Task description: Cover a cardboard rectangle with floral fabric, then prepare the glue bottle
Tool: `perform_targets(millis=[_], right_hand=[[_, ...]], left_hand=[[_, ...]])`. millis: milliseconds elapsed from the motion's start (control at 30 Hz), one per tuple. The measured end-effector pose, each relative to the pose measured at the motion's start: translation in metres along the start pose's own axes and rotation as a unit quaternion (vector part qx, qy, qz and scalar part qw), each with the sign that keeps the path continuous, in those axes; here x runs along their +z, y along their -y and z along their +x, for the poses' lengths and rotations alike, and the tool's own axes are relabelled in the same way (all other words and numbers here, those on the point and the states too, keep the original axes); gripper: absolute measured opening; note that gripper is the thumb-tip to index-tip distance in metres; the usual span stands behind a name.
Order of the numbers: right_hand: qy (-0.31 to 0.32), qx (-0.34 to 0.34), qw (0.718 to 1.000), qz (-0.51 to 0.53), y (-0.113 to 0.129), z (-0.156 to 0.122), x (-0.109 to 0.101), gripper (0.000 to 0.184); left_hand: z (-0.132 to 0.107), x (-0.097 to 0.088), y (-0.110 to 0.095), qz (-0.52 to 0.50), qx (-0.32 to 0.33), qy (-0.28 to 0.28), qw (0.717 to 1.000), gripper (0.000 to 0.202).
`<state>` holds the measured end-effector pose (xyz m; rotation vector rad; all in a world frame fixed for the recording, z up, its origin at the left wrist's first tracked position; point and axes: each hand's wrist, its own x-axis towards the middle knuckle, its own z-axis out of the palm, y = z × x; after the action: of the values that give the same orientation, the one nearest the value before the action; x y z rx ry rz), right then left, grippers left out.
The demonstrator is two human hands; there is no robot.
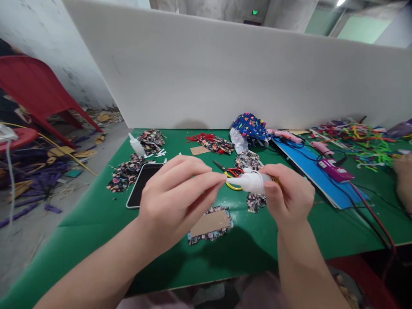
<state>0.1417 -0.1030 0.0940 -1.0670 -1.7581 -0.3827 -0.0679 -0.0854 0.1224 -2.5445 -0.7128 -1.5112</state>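
My right hand (pixel 286 193) is wrapped round a white glue bottle (pixel 252 182), held sideways above the table with its nozzle pointing left. At the nozzle's tip, the fingers of my left hand (pixel 177 197) are pinched together; whether a small cap is between them is hidden. Below the hands lies a tan cardboard rectangle (pixel 210 223) on a piece of dark floral fabric (pixel 209 237). Behind the bottle are scissors (pixel 233 182) with yellow and red handles, partly covered, and more floral fabric (pixel 249 159).
A phone (pixel 141 184) lies left, near a second glue bottle (pixel 137 145) and fabric scraps (pixel 125 174). Toward the right are a blue folder (pixel 318 171), pink glue guns (pixel 288 136), a magenta box (pixel 335 170) with cables and colourful strips (pixel 350 137). Another person's hand (pixel 404 180) shows at the right edge.
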Motion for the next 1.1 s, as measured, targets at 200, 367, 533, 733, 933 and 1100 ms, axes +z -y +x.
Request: perform_targets(millis=[200,367,533,733,933,1100], right_hand=[[-0.001,0.015,1.000,0.000,0.001,-0.001,0.001,0.029],[-0.001,0.015,1.000,-0.008,0.002,-0.001,0.003,0.026],[-0.003,0.017,1.000,-0.009,0.004,0.000,0.005,0.027],[-0.001,0.020,1.000,0.000,0.004,0.000,0.004,0.028],[0.006,0.026,1.000,0.000,0.002,0.000,0.005,0.026],[-0.012,0.042,0.998,0.043,0.001,-0.002,0.005,0.027]], left_hand=[[0.001,0.004,-0.001,0.034,0.010,-0.024,0.999,0.011],[-0.001,0.010,-0.002,0.081,0.008,-0.038,0.996,0.011],[0.000,0.010,-0.003,0.059,-0.026,-0.027,0.998,0.010],[0.003,0.008,-0.001,-0.001,-0.044,-0.024,0.999,0.012],[0.001,-0.002,-0.002,-0.096,-0.047,0.021,0.994,0.011],[0.003,-0.008,0.002,-0.059,-0.040,-0.011,0.997,0.017]])
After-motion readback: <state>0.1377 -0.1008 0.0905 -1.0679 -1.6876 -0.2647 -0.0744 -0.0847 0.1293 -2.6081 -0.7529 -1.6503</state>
